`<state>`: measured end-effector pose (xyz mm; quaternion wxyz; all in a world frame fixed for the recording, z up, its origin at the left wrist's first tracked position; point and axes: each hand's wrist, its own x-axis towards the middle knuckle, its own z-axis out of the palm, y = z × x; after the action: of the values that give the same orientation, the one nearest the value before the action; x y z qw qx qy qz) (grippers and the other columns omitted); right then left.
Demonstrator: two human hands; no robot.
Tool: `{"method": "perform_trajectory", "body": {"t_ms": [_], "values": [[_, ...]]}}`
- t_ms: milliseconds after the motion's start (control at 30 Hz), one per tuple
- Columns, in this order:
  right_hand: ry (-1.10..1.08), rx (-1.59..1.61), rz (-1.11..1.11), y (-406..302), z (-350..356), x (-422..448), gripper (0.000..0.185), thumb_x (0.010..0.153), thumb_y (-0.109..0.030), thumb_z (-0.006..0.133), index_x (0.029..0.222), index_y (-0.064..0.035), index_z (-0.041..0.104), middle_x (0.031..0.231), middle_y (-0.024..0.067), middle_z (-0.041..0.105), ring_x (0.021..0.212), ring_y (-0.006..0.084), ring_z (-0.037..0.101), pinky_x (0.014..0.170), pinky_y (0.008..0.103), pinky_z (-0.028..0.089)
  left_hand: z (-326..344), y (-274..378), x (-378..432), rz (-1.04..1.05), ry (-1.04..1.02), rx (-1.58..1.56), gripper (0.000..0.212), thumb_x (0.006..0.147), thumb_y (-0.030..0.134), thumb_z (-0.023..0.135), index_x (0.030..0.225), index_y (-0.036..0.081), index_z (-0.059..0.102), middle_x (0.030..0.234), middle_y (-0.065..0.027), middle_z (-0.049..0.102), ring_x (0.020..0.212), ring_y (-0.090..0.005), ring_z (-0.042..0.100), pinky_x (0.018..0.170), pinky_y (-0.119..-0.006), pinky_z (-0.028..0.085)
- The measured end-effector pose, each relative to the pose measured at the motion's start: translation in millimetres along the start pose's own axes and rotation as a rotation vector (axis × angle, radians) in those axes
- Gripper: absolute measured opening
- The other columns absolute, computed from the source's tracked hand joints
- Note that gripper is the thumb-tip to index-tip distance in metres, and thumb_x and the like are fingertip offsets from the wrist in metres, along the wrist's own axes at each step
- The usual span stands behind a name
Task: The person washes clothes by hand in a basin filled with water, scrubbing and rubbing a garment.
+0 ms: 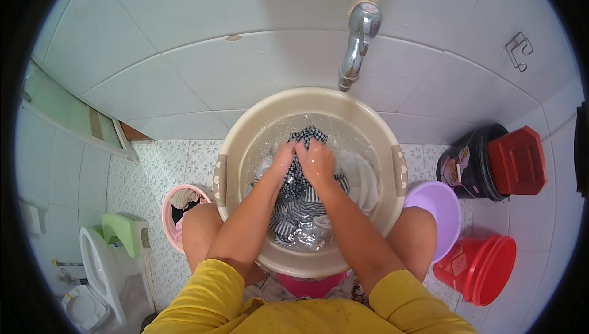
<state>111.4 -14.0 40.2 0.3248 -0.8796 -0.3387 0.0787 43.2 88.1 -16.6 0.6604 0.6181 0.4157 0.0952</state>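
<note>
A large beige plastic tub [313,266] of water stands between my knees. Inside it, my left hand [284,155] and my right hand [317,159] grip a black-and-white patterned cloth [295,180], close together near the tub's middle. Part of that cloth bunches up beyond my fingers. Below my hands a grey-and-white striped garment [294,214] lies soaked in the water. White fabric [361,182] floats along the tub's right side. My fingertips are partly hidden by the cloth and by each other.
A chrome faucet [356,48] juts from the tiled wall above the tub's far rim. At left are a pink basin [166,214] of clothes and a green stool [120,233]. Right of me stand a purple basin [441,223], a red bucket [478,267] and a black bucket [469,164].
</note>
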Motion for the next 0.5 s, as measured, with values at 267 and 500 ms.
{"method": "perform_trajectory", "body": {"t_ms": [267,500], "values": [[0.081,-0.028,0.224,34,-20,4,0.044,0.078,-0.031,0.057,0.116,-0.0088,0.051,0.117,0.0225,0.051,0.103,0.0367,0.052,0.080,0.0472,0.043,-6,30,-40,0.536,0.124,0.492,0.056,0.085,0.029,0.053,0.137,0.021,0.032,0.140,-0.0172,0.025,0.123,-0.0358,0.032,0.101,-0.045,0.029],[0.198,-0.417,-0.266,62,6,-22,0.052,0.081,-0.023,0.055,0.131,-0.0267,0.041,0.124,0.0158,0.046,0.112,0.0340,0.044,0.093,0.0544,0.031,25,-1,-55,0.290,0.088,1.323,0.054,0.090,0.045,0.037,0.140,0.029,0.022,0.148,-0.0103,0.010,0.131,-0.0403,0.017,0.104,-0.060,0.007]]}}
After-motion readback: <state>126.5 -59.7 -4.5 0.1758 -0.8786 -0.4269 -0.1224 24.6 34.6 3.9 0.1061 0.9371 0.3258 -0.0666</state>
